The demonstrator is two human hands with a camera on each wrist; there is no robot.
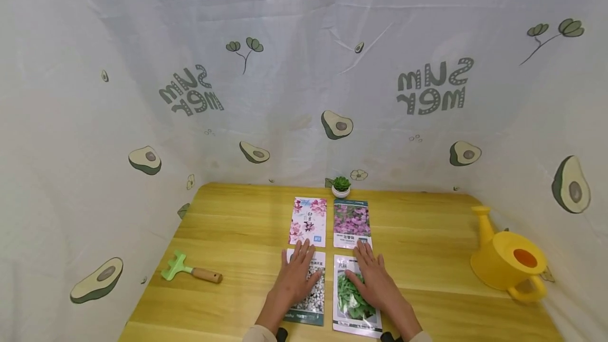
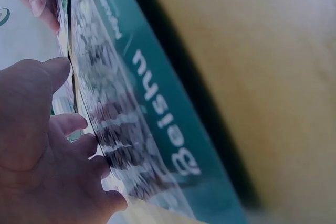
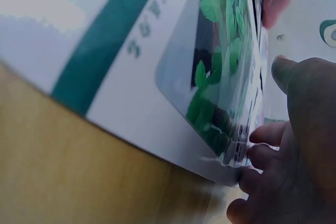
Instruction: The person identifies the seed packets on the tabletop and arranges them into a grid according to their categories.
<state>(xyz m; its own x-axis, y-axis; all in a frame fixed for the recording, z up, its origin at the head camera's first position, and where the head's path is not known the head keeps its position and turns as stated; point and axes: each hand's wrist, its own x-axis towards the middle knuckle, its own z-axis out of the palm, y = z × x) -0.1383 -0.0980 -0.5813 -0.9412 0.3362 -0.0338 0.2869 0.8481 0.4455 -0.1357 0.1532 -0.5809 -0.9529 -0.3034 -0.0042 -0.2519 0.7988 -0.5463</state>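
Note:
Four seed packets would be too exact a count, so: several seed packets lie face up in two short rows. My left hand (image 1: pixel 293 279) rests, fingers straight, over the near left packet (image 1: pixel 314 302) with white flowers; its fingertips reach the lower edge of the pink-blossom packet (image 1: pixel 309 220). Over the near right packet (image 1: pixel 349 307) with green leaves lies my right hand (image 1: pixel 378 288), fingers extended toward the purple-flower packet (image 1: pixel 351 219). In the left wrist view, the white-flower packet's teal edge (image 2: pixel 173 114) shows beside the thumb. The leaf packet (image 3: pixel 157 77) has a glossy, slightly wrinkled surface in the right wrist view.
On the wooden table (image 1: pixel 228 226), a green hand rake (image 1: pixel 190 268) with a wooden handle lies to the left. A yellow watering can (image 1: pixel 505 260) stands at the right. Behind the packets sits a small potted succulent (image 1: pixel 341 186), close to the avocado-print curtain (image 1: pixel 294 94).

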